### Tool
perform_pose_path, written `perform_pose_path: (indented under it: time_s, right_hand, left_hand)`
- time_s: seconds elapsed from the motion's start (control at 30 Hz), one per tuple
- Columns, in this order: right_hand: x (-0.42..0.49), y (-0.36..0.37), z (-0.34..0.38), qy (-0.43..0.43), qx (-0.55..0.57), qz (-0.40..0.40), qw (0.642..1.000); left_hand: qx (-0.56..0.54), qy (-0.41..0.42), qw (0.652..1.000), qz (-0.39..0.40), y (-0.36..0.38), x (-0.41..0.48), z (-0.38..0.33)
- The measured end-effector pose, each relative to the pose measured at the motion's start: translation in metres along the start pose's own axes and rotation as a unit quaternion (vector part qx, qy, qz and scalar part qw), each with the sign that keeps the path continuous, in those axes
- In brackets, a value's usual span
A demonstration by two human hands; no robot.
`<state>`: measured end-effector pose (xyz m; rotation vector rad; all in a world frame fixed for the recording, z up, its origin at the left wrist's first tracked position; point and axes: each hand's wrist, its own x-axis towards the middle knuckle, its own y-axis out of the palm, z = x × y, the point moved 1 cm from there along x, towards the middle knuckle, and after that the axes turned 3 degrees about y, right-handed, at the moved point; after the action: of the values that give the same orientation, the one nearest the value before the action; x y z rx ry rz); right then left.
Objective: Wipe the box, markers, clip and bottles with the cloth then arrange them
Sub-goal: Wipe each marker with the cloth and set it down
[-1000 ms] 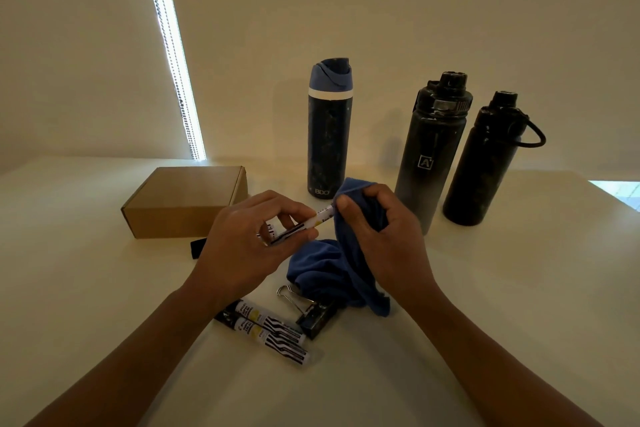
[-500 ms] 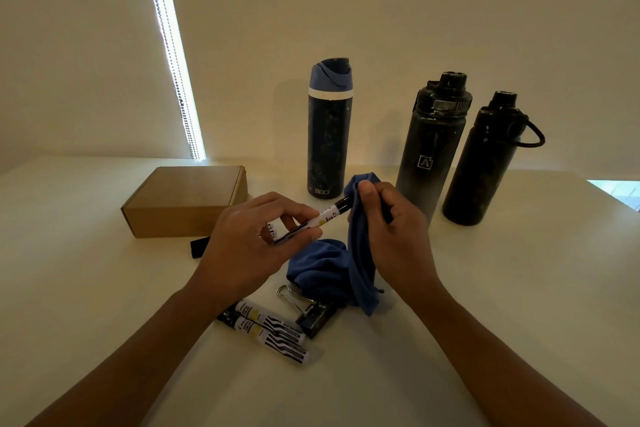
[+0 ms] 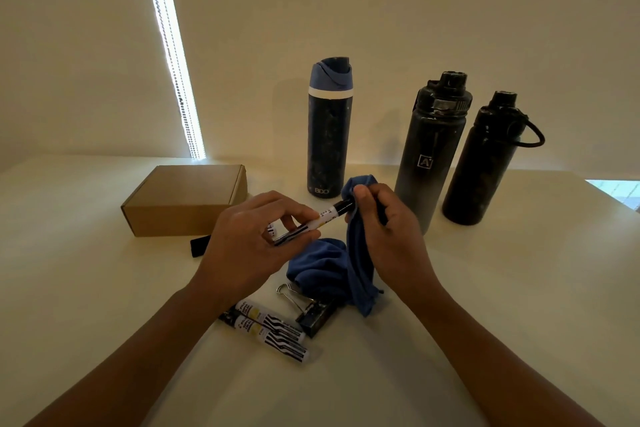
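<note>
Blue cloth [image 3: 360, 246] is being pinched by the right hand [image 3: 391, 236], whose fingers are curling round its bunched top and wrapping it over the black end of the marker [image 3: 318, 220], while the loose tail is draping down onto the table [image 3: 485, 305]. The left hand [image 3: 249, 246] is gripping the marker's striped barrel between thumb and fingertips, holding it above the table. Judging by its looks, the marker is light, stiff and smooth, so it is likely turning easily in a mid-barrel pinch. Just below, two more markers [image 3: 270, 329] are lying side by side next to the clip [image 3: 311, 312]. Farther out, the box [image 3: 187, 198] and three bottles [image 3: 330, 132] are waiting; those are probably heavier and best grasped round the body.
</note>
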<state>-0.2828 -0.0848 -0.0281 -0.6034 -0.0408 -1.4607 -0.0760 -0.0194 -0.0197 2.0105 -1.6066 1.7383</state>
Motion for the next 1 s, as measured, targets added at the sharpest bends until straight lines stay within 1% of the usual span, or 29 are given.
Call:
perform_pose_path:
  time_s: [0.07,0.13,0.33,0.4,0.53,0.6,0.67,0.8,0.9,1.0]
  right_hand:
    - [-0.001,0.003,0.0,0.004,-0.036,0.008,0.999]
    - [0.0,0.003,0.0,-0.007,-0.047,0.006,0.999]
    - [0.002,0.001,0.0,-0.011,-0.001,0.008,1.0]
    - [0.001,0.0,0.0,-0.025,-0.003,0.006,1.0]
    - [0.002,-0.004,0.0,-0.045,0.004,-0.005,0.999]
    - [0.001,-0.005,0.001,-0.04,-0.003,-0.016,0.999]
    - [0.001,-0.005,0.002,-0.036,-0.009,-0.02,0.999]
    - [0.001,-0.004,0.002,-0.022,-0.022,-0.011,0.999]
    - [0.0,-0.006,0.003,-0.037,-0.034,-0.012,0.999]
    - [-0.002,-0.01,0.008,-0.045,-0.02,-0.023,0.999]
  left_hand:
    - [0.012,0.006,1.0,-0.001,-0.002,0.0,0.001]
    - [0.033,0.018,0.999,-0.001,-0.003,0.0,0.002]
    - [0.01,0.014,1.0,0.005,0.0,0.0,0.0]
    - [0.016,-0.003,1.0,0.019,-0.004,0.001,0.001]
    - [0.028,-0.07,0.996,0.057,-0.01,0.003,0.012]
    - [0.051,-0.077,0.992,0.09,-0.01,0.004,0.016]
    - [0.046,-0.075,0.99,0.113,-0.008,0.003,0.018]
    - [0.028,-0.086,0.991,0.095,-0.009,0.002,0.019]
    - [0.059,-0.056,0.994,0.079,-0.01,0.003,0.017]
    - [0.069,-0.039,0.995,0.064,-0.01,0.004,0.013]
